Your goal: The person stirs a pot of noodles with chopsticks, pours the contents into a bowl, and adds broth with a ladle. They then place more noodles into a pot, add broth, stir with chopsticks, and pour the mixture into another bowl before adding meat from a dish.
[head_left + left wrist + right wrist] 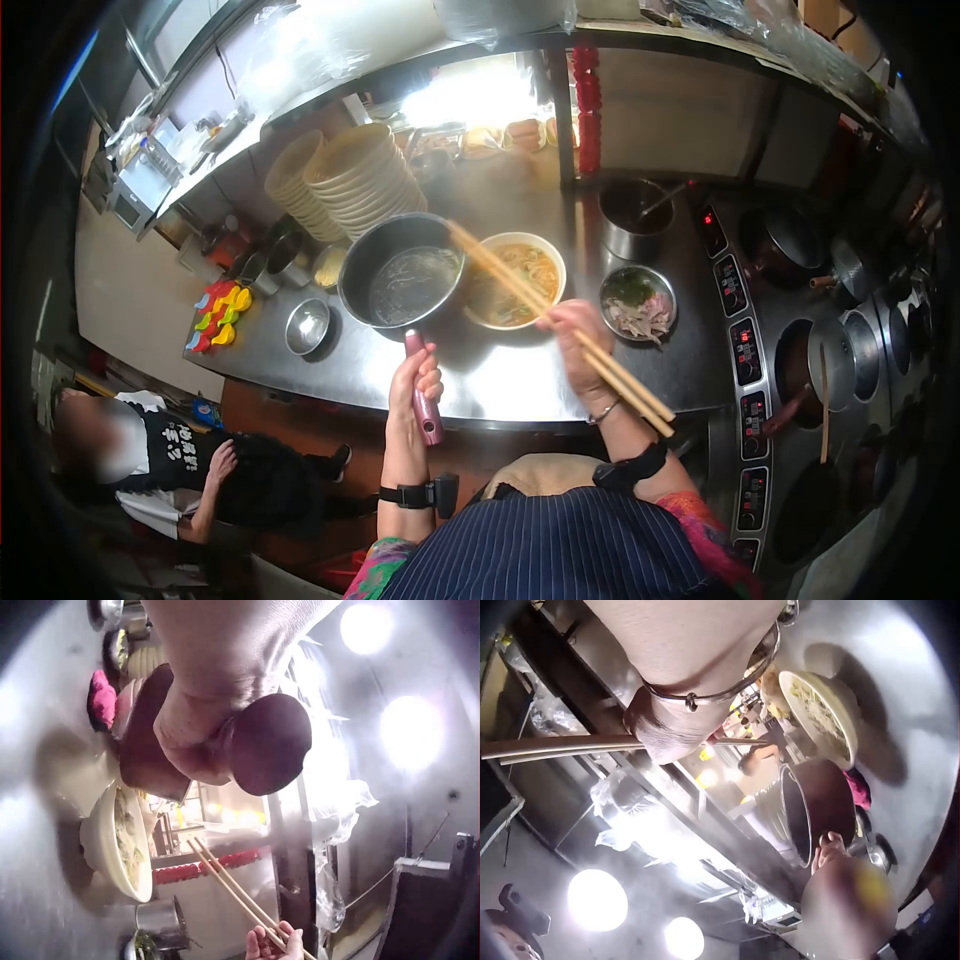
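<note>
My left hand point(405, 380) grips the reddish-brown handle point(426, 415) of a dark saucepan point(365, 252). Cloudy liquid with pale strands shows inside the pan. Right beside it stands a white bowl point(562, 275) with noodles in orange-brown broth; in the left wrist view this bowl point(100, 836) sits on the steel counter, the pan point(142, 742) held above counter level. A pair of long wooden chopsticks point(515, 285) is held in my right hand point(575, 345), their far tips over the gap between pan and bowl. In the right wrist view the pan point(832, 799) looks tilted.
On the steel counter point(510, 385) are a metal dish of sliced meat and greens point(640, 310), a lidless steel pot point(635, 240), stacked bowls point(365, 185) and a small metal bowl point(308, 327). Induction controls point(745, 350) and pans line the right. Another person point(190, 450) is at the left.
</note>
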The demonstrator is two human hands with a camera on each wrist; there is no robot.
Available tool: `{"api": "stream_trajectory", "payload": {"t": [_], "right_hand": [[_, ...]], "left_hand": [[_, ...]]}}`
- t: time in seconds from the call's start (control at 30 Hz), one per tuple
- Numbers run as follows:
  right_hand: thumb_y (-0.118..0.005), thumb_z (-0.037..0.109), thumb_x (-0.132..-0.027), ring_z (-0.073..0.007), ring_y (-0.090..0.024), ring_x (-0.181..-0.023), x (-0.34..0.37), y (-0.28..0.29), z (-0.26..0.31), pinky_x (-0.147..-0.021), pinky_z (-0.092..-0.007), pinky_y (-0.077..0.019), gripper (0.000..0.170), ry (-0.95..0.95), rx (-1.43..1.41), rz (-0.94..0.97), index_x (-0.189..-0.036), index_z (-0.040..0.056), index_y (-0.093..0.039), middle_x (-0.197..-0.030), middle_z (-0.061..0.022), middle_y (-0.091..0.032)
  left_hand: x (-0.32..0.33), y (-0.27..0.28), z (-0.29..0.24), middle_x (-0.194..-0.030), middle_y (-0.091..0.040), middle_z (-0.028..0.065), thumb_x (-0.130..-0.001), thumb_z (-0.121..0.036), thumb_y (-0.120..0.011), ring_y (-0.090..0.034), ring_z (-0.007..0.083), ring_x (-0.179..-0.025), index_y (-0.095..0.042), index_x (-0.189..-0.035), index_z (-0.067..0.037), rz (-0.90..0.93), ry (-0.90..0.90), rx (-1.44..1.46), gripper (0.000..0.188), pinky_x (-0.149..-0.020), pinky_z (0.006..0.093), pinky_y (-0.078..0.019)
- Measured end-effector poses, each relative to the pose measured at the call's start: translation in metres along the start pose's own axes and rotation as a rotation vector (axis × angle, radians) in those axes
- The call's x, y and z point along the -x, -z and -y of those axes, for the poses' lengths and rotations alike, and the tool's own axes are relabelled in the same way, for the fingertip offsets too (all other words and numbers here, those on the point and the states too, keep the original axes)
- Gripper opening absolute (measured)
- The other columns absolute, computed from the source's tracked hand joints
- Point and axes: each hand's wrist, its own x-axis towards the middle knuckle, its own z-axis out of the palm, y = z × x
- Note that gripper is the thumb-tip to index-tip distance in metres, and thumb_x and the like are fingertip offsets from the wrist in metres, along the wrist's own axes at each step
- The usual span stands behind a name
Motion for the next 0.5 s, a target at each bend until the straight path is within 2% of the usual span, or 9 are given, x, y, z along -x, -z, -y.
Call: {"api": "stream_trajectory", "payload": {"t": [0.07, 0.1, 0.17, 0.2, 0.27, 0.33, 0.4, 0.47, 0.5], "right_hand": [[-0.060, 0.006, -0.079, -0.0158, -0.060, -0.070, 0.002, -0.028, 0.014, -0.056, -0.0267, -0.0492, 0.010, 0.109, 0.017, 0.120, -0.089, 0.0069, -0.062, -0.078, -0.0065, -0.059], [-0.061, 0.007, -0.078, -0.0175, -0.060, -0.068, 0.010, -0.043, 0.013, -0.055, -0.0267, -0.0490, 0.012, 0.082, -0.080, 0.222, -0.090, 0.0066, -0.062, -0.078, -0.0070, -0.059], [-0.067, 0.010, -0.072, -0.0200, -0.059, -0.067, 0.005, -0.063, 0.027, -0.056, -0.0303, -0.0502, 0.016, 0.315, 0.105, 0.328, -0.087, 0.0055, -0.062, -0.081, -0.0074, -0.059], [-0.067, 0.017, -0.072, -0.0185, -0.059, -0.072, 0.006, -0.070, 0.029, -0.062, -0.0296, -0.0460, 0.017, 0.386, 0.218, 0.378, -0.087, 0.0086, -0.063, -0.080, -0.0057, -0.059], [-0.066, 0.025, -0.071, -0.0156, -0.057, -0.082, 0.009, -0.073, 0.037, -0.075, -0.0298, -0.0376, 0.019, 0.365, 0.391, 0.526, -0.086, 0.0129, -0.064, -0.085, -0.0025, -0.059], [-0.065, 0.028, -0.069, -0.0137, -0.053, -0.093, 0.013, -0.066, 0.047, -0.083, -0.0304, -0.0294, 0.023, 0.348, 0.499, 0.505, -0.088, 0.0157, -0.063, -0.093, 0.0002, -0.057], [-0.066, 0.027, -0.066, -0.0160, -0.046, -0.108, 0.020, -0.047, 0.058, -0.090, -0.0355, -0.0276, 0.031, 0.312, 0.611, 0.516, -0.095, 0.0161, -0.062, -0.107, -0.0016, -0.055], [-0.065, 0.024, -0.067, -0.0173, -0.042, -0.114, 0.026, -0.019, 0.074, -0.096, -0.0389, -0.0257, 0.032, 0.281, 0.676, 0.485, -0.098, 0.0159, -0.062, -0.113, -0.0032, -0.053], [-0.063, 0.019, -0.070, -0.0185, -0.039, -0.118, 0.031, -0.004, 0.080, -0.101, -0.0416, -0.0238, 0.036, 0.296, 0.767, 0.478, -0.106, 0.0161, -0.059, -0.117, -0.0038, -0.051]], "left_hand": [[0.015, 0.000, 0.002, -0.060, -0.037, -0.0004, -0.093, -0.013, -0.038, -0.033, 0.0055, -0.039, -0.044, -0.105, 0.001, 0.114, 0.049, 0.234, 0.019, -0.033, 0.0205, -0.0311], [0.025, -0.004, 0.001, -0.060, -0.036, -0.0003, -0.094, -0.013, -0.036, -0.033, 0.0052, -0.039, -0.044, -0.106, 0.002, 0.112, 0.060, 0.234, 0.021, -0.034, 0.0206, -0.0313], [0.039, 0.000, 0.001, -0.060, -0.037, -0.0005, -0.092, -0.014, -0.039, -0.033, 0.0056, -0.039, -0.045, -0.107, -0.001, 0.132, 0.110, 0.142, 0.021, -0.033, 0.0204, -0.0312], [0.047, -0.002, -0.001, -0.059, -0.037, -0.0009, -0.091, -0.015, -0.043, -0.032, 0.0057, -0.038, -0.046, -0.107, -0.003, 0.132, 0.141, 0.067, 0.020, -0.032, 0.0202, -0.0310], [0.066, -0.017, -0.009, -0.059, -0.036, -0.0006, -0.090, -0.015, -0.044, -0.032, 0.0060, -0.038, -0.045, -0.108, -0.004, 0.108, 0.172, -0.158, 0.021, -0.032, 0.0208, -0.0305], [0.079, -0.026, -0.018, -0.059, -0.036, -0.0005, -0.089, -0.014, -0.045, -0.031, 0.0062, -0.037, -0.044, -0.109, -0.004, 0.122, 0.249, -0.273, 0.022, -0.030, 0.0210, -0.0293], [0.078, -0.027, -0.023, -0.058, -0.036, -0.0003, -0.088, -0.013, -0.045, -0.031, 0.0062, -0.035, -0.042, -0.110, -0.003, 0.201, 0.344, -0.306, 0.024, -0.029, 0.0208, -0.0292], [0.076, -0.044, -0.020, -0.055, -0.035, -0.0012, -0.090, -0.013, -0.044, -0.030, 0.0045, -0.032, -0.040, -0.110, -0.001, 0.278, 0.420, -0.343, 0.024, -0.027, 0.0192, -0.0291], [0.074, -0.053, -0.016, -0.055, -0.036, -0.0010, -0.089, -0.012, -0.043, -0.031, 0.0043, -0.032, -0.039, -0.110, -0.001, 0.332, 0.474, -0.332, 0.024, -0.027, 0.0188, -0.0303]]}}
